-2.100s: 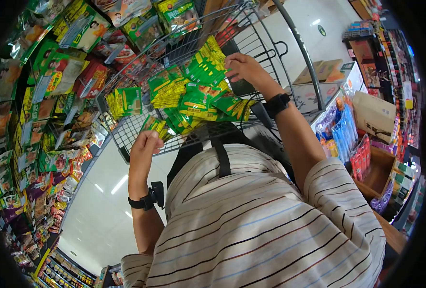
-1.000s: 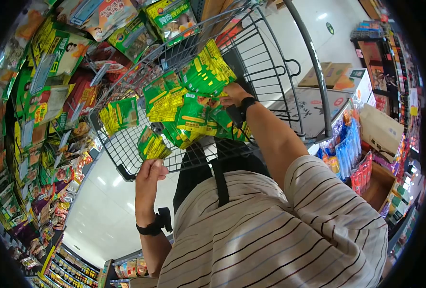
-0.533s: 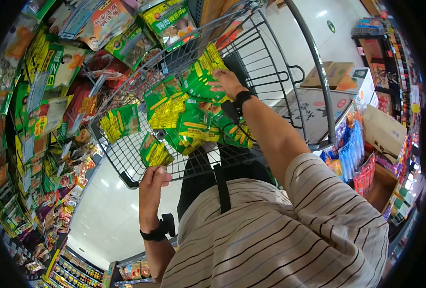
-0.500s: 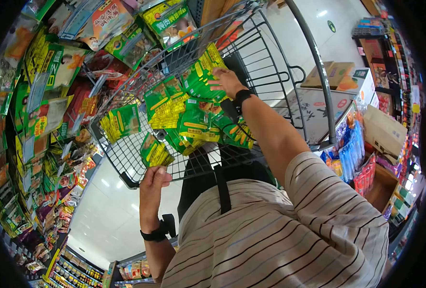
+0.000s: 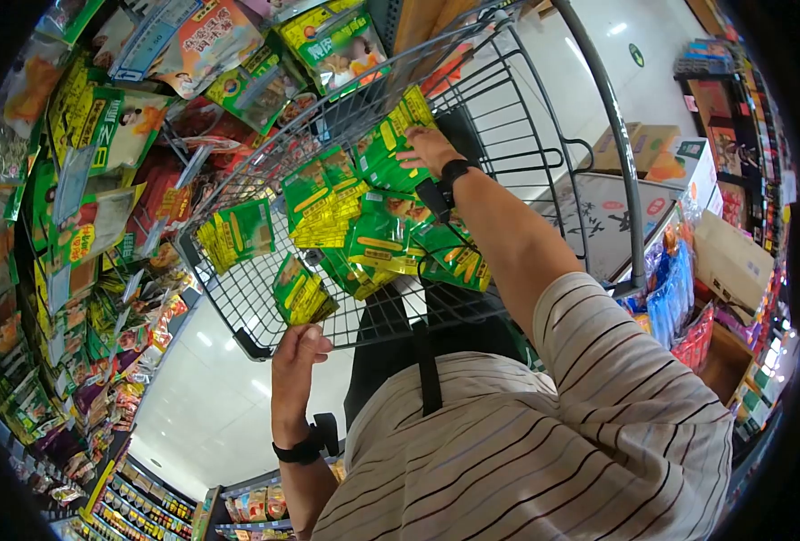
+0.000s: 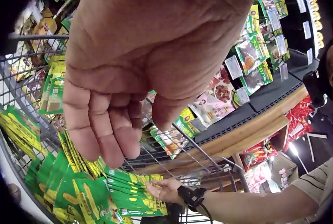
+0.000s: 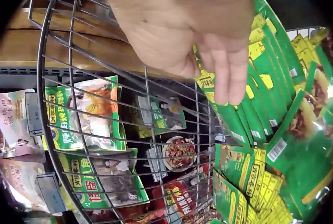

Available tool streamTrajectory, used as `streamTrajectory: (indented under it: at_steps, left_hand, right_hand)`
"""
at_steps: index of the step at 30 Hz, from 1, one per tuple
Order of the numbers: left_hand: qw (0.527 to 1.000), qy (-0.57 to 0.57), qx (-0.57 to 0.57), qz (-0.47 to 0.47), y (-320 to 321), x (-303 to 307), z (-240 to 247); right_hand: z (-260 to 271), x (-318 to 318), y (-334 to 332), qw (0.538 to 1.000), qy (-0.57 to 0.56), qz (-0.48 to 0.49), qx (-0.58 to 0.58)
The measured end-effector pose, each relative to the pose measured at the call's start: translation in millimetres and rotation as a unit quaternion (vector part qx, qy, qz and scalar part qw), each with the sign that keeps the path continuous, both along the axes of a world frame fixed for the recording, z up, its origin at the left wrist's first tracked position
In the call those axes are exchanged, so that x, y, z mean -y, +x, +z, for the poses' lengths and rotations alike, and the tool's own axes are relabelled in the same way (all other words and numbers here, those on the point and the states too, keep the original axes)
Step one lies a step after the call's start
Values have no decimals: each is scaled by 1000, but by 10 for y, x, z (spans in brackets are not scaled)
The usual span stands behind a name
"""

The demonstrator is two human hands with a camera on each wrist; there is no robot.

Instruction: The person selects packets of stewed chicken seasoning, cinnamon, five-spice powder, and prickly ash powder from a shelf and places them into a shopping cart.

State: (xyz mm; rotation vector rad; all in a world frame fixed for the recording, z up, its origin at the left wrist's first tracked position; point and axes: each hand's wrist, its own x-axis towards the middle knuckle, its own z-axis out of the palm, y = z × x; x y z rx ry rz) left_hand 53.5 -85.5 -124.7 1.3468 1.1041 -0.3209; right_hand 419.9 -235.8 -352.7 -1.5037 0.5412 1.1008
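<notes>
Green and yellow food packets fill part of a wire shopping cart. My right hand lies over a fanned row of packets on the cart's far side. In the right wrist view its straight fingers touch the packets, with the thumb beside them. My left hand is at the cart's near edge, just below a small loose bunch of packets. The left wrist view shows its fingers loosely bent and holding nothing. More packets lie in a heap between the hands.
Shelves of hanging bagged foods with price tags line the left, close to the cart. Cardboard boxes stand right of the cart, beside blue bags and a wooden bin. Pale tiled floor shows below the cart.
My left hand has drawn back from the loose packets to the cart's near edge. My right hand, curled at the packets' lower edge a second ago, now lies higher with its fingers straightened.
</notes>
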Motion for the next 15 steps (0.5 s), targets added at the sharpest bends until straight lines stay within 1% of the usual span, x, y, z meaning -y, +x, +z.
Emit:
streamTrajectory:
  at_steps: [2, 5, 8, 11, 14, 15]
  left_hand:
    - [1000, -1, 2, 4, -18, -4, -25]
    - [1000, 0, -5, -5, -11, -2, -27]
    - [1000, -11, -5, 7, -5, 4, -12]
    - [1000, -14, -4, 7, -26, -6, -46]
    - [1000, -10, -6, 6, -15, -9, -38]
    - [1000, -11, -7, 7, -13, -6, -37]
  right_hand:
    - [11, -41, 20, 999, -23, 23, 10]
    - [-229, -38, 59, 1000, -10, 8, 7]
    - [-431, 21, 32, 1000, -22, -18, 7]
    - [-584, 14, 51, 1000, -12, -14, 18]
    - [-587, 11, 19, 999, 1, 8, 39]
    - [-876, 54, 47, 992, -14, 84, 89]
